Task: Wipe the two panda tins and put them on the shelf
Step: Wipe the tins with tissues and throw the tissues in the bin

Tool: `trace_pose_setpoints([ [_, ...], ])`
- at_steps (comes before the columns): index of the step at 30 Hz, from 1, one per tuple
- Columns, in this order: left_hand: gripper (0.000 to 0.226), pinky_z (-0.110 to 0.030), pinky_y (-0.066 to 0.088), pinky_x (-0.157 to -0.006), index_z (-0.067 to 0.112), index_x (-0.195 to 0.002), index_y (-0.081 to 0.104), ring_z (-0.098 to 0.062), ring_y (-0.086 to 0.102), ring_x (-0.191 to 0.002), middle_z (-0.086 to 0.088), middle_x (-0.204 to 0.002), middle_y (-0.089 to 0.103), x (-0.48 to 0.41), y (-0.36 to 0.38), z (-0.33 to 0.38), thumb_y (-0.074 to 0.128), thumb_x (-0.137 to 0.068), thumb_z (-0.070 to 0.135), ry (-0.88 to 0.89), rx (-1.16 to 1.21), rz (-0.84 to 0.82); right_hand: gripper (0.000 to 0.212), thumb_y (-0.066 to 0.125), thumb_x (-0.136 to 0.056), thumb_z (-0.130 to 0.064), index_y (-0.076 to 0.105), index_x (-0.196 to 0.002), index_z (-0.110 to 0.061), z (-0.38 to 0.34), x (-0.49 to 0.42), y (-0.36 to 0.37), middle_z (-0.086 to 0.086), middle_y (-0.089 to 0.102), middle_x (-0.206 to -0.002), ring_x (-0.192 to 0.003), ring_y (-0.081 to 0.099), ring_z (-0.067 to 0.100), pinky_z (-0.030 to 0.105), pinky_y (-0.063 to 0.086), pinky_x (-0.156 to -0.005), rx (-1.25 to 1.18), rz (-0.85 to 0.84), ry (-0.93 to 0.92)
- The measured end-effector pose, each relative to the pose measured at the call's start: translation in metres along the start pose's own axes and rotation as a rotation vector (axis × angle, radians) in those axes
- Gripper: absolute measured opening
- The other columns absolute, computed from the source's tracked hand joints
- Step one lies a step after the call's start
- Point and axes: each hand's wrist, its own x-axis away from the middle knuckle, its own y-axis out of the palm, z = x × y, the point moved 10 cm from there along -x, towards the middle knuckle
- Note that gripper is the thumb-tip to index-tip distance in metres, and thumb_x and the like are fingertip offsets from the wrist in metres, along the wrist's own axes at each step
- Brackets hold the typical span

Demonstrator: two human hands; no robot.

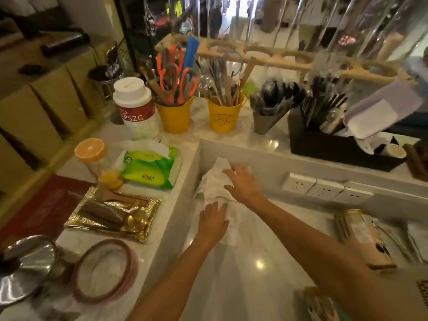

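Observation:
A white cloth (212, 181) lies crumpled in the far left corner of the lower marble counter (250, 281). My right hand (243, 185) reaches over it, fingers curled on its upper end. Just nearer, my left hand (214, 222) rests flat on the cloth's lower end. A pinkish panda tin (364, 236) lies on its side on the counter to the right, apart from both hands. A second patterned tin (320, 305), blurred, shows at the bottom edge, partly cut off by the frame.
A raised marble ledge (234, 139) wraps the corner, with yellow utensil buckets (176, 118), a black cutlery box (333, 149), a tissue pack (150, 166) and a gold tray (111, 216). Wall sockets (324, 188) sit right of the cloth. Plates (104, 269) and a steel lid (23, 269) lie near left.

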Motion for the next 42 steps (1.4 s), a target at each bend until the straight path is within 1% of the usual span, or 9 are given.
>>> trace_pose_setpoints([
  [4, 0.062, -0.053, 0.023, -0.115, 0.028, -0.150, 0.016, -0.035, 0.019, -0.144, -0.012, -0.160, 0.014, -0.007, 0.043, -0.008, 0.043, -0.096, 0.043, -0.047, -0.020, -0.119, 0.078, 0.059, -0.088, -0.054, 0.018, -0.152, -0.037, -0.017, -0.031, 0.071, 0.008, 0.009, -0.163, -0.149, 0.007, 0.039, 0.060, 0.035, -0.109, 0.009, -0.238, 0.002],
  [7, 0.056, -0.047, 0.039, -0.107, 0.025, -0.136, 0.047, -0.031, 0.044, -0.133, -0.010, -0.148, 0.043, -0.007, 0.061, -0.026, 0.064, -0.084, 0.039, -0.059, -0.023, -0.066, 0.081, 0.063, -0.084, -0.055, 0.020, -0.151, -0.040, -0.011, -0.037, 0.122, 0.009, -0.001, -0.165, -0.150, -0.001, 0.041, 0.061, 0.029, -0.113, -0.041, -0.335, 0.031],
  [11, 0.037, -0.021, 0.058, -0.070, 0.022, -0.092, 0.071, -0.014, 0.069, -0.087, 0.003, -0.100, 0.071, 0.007, 0.044, -0.042, 0.087, -0.059, 0.027, -0.078, 0.215, 0.139, 0.063, 0.065, -0.084, -0.045, 0.041, -0.140, -0.034, -0.002, -0.030, 0.147, 0.010, 0.027, -0.155, -0.137, 0.030, 0.039, 0.052, 0.039, -0.105, -0.056, -0.338, 0.051],
  [17, 0.019, -0.034, 0.051, -0.058, 0.007, -0.079, 0.067, -0.031, 0.063, -0.087, -0.012, -0.093, 0.066, 0.037, 0.053, -0.061, 0.064, -0.068, -0.009, -0.163, 0.312, 0.082, 0.046, 0.066, -0.086, -0.028, 0.056, -0.129, -0.014, 0.026, 0.025, 0.149, 0.014, 0.057, -0.134, -0.121, 0.056, 0.034, 0.038, 0.044, -0.097, -0.323, -0.447, 0.206],
  [25, 0.020, -0.034, 0.049, -0.071, 0.009, -0.087, 0.072, -0.032, 0.065, -0.092, -0.015, -0.094, 0.066, 0.123, 0.073, -0.067, 0.058, -0.076, 0.002, -0.206, 0.336, -0.004, 0.020, 0.063, -0.083, 0.003, 0.074, -0.095, -0.008, 0.056, 0.192, 0.133, 0.015, 0.073, -0.105, -0.094, 0.061, 0.017, 0.026, 0.043, -0.078, -0.748, -0.285, 0.334],
  [30, 0.026, -0.028, 0.048, -0.073, 0.005, -0.095, 0.075, -0.030, 0.064, -0.091, -0.018, -0.098, 0.065, 0.187, 0.089, -0.067, 0.056, -0.077, 0.000, -0.206, 0.353, 0.001, 0.019, 0.067, -0.082, -0.027, 0.074, -0.095, -0.015, 0.052, 0.283, 0.152, 0.012, 0.068, -0.118, -0.108, 0.063, 0.027, 0.045, 0.048, -0.098, -1.294, -0.358, 0.680],
  [35, 0.027, -0.027, 0.045, -0.068, -0.002, -0.090, 0.074, -0.026, 0.062, -0.085, -0.015, -0.091, 0.062, 0.238, 0.098, -0.061, 0.049, -0.080, -0.009, -0.237, 0.356, 0.030, 0.011, 0.075, -0.084, -0.017, 0.074, -0.092, -0.010, 0.033, 0.333, 0.128, 0.001, 0.070, -0.094, -0.087, 0.066, 0.015, 0.015, 0.047, -0.068, -0.988, -0.175, 0.583],
  [39, 0.035, -0.020, 0.040, -0.054, 0.010, -0.057, 0.067, -0.015, 0.057, -0.065, 0.003, -0.065, 0.055, 0.264, 0.116, -0.062, 0.053, -0.079, -0.013, -0.273, 0.345, 0.002, 0.018, 0.069, -0.082, -0.005, 0.065, -0.092, -0.019, 0.024, 0.369, 0.138, 0.003, 0.064, -0.107, -0.099, 0.060, 0.021, 0.023, 0.044, -0.072, -0.920, -0.143, 0.562],
  [42, 0.025, -0.012, 0.041, -0.049, 0.009, -0.069, 0.070, -0.012, 0.060, -0.068, -0.001, -0.072, 0.063, 0.293, 0.119, -0.060, 0.058, -0.084, -0.007, -0.354, 0.396, 0.004, 0.018, 0.064, -0.084, -0.003, 0.062, -0.094, -0.018, 0.013, 0.391, 0.134, 0.004, 0.063, -0.108, -0.101, 0.059, 0.022, 0.022, 0.042, -0.074, -0.913, -0.106, 0.496],
])
